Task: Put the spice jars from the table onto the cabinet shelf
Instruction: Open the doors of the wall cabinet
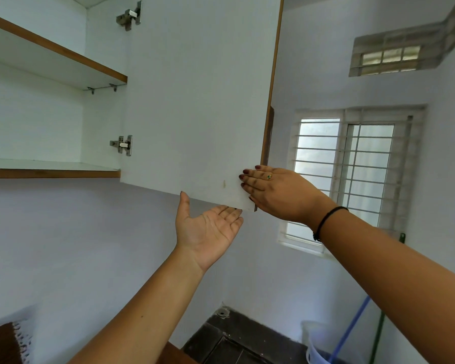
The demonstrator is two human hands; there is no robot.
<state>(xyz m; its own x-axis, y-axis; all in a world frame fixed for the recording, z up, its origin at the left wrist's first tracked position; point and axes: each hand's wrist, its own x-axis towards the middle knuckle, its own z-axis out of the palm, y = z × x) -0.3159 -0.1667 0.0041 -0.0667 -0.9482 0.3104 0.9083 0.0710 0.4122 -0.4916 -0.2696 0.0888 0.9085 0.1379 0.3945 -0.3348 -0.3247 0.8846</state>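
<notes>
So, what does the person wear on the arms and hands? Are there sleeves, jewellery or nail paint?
No sleeves are in view. The right hand has a small ring with a green stone, dark red polish on the nails, and a thin black band round the wrist. The left hand shows no ring or band; its thumbnail looks dark too.
</notes>
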